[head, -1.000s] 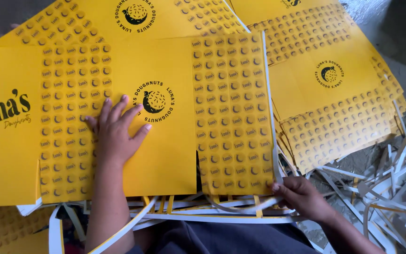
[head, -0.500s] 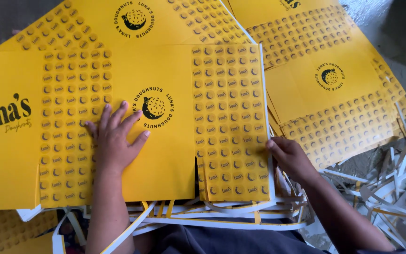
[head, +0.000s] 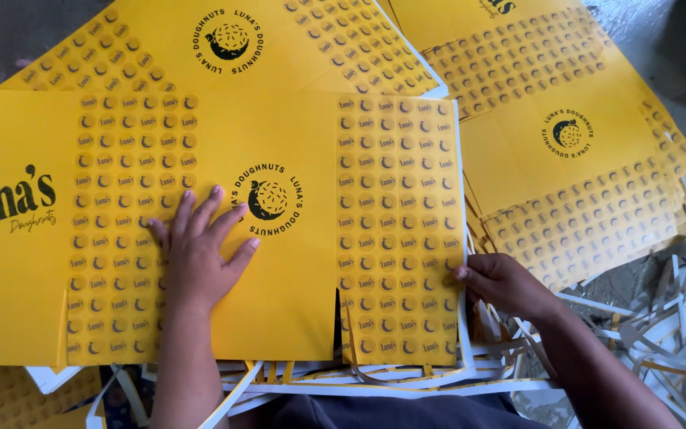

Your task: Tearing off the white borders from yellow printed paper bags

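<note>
My left hand [head: 198,258] presses flat, fingers spread, on the near yellow printed sheet [head: 295,286], my right hand [head: 498,284] pinches its right edge; a hasty pull could tear it.

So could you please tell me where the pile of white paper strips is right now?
In the head view, the white strips lie at the lower right, on the floor just right of the right hand and below the yellow sheets.
</note>
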